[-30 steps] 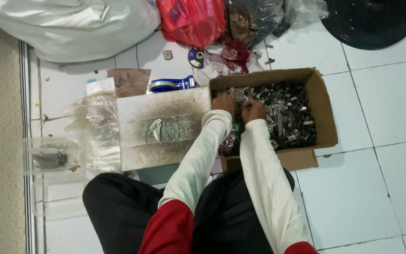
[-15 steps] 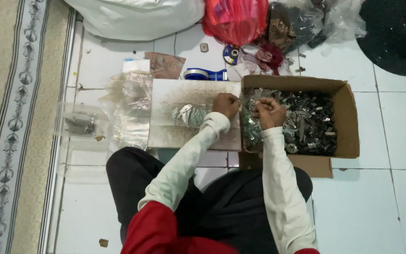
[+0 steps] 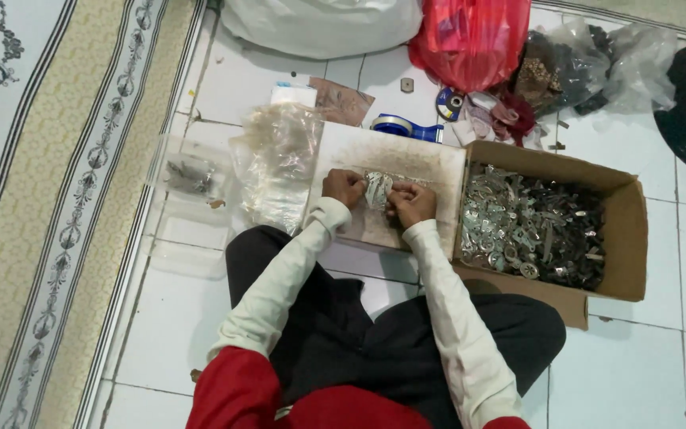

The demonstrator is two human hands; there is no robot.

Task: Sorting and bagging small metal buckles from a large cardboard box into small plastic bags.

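Observation:
I sit on a white tiled floor with both hands over the worn flap (image 3: 406,155) of a cardboard box (image 3: 625,238). My left hand (image 3: 343,187) and my right hand (image 3: 412,202) together grip a small clear packet of silvery metal pieces (image 3: 377,189) between them. The box to the right is filled with several shiny metal parts (image 3: 529,226). Both sleeves are cream with red upper arms.
A heap of clear plastic bags (image 3: 279,163) lies left of the flap, beside clear plastic trays (image 3: 188,210). A blue tape dispenser (image 3: 402,127), a red bag (image 3: 470,40), a white sack (image 3: 319,24) and a dark bag (image 3: 589,67) lie beyond. A patterned carpet (image 3: 49,175) runs along the left.
Both hands have moved left, out of the box of metal parts onto the flap, and now hold the small packet between them. The view has shifted, showing more carpet.

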